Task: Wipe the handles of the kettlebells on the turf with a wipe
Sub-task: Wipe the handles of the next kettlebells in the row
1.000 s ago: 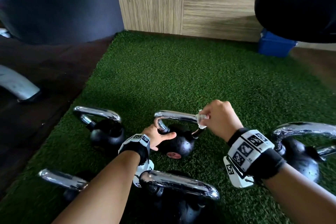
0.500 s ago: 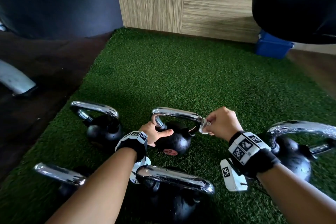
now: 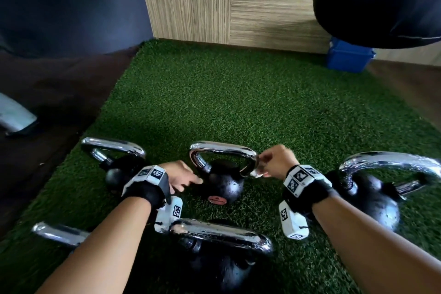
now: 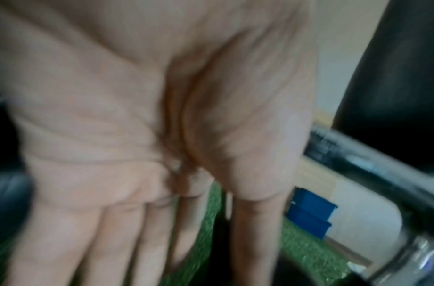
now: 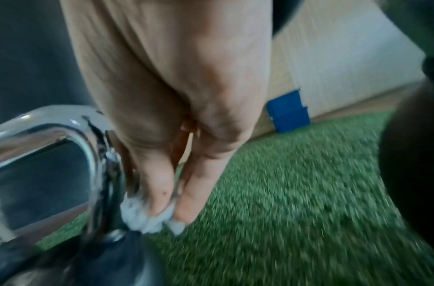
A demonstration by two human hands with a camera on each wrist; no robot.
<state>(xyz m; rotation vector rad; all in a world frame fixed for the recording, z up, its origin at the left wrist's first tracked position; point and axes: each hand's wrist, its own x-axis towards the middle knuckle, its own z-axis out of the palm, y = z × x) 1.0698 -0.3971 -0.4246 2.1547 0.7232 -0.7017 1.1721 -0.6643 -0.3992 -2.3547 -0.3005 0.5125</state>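
Pinching a crumpled white wipe (image 5: 147,216) between thumb and fingertips, the right hand (image 3: 276,162) pressed it against the right-hand bend of the chrome handle (image 3: 224,150) on the middle kettlebell (image 3: 222,186). The left hand (image 3: 179,175) lay beside that kettlebell's black ball, fingers stretched out straight and holding nothing; whether they touched the ball was hard to tell through the blur. The kettlebell stood upright on the green turf (image 3: 238,98), with another kettlebell (image 3: 119,164) to its left, one (image 3: 372,193) to its right and a nearer one (image 3: 219,246) in front. A blue bin (image 3: 348,57) sat by the wooden wall (image 3: 226,2).
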